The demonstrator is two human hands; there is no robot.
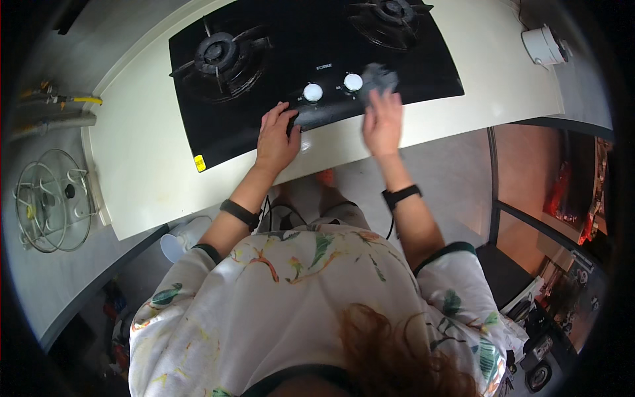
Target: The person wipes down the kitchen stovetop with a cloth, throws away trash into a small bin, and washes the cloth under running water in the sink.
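A black glass gas cooktop (287,54) is set in the white countertop (144,198) before me. At its front edge my left hand (279,136) rests, fingers bent and slightly apart, with nothing in it. Just beyond that hand is the left white control knob (312,92). My right hand (384,124), blurred, has its fingertips on a crumpled grey cloth (380,79). This cloth is blurred too and lies on the glass right beside the right white knob (353,82).
Two burners with pan supports, left (215,52) and right (394,10), stand on the cooktop. A white pot-like appliance (543,45) sits at far right. Glass lids (52,198) hang in a wall rack at left, below a gas pipe (54,124). A dark-framed cabinet (493,173) is at right.
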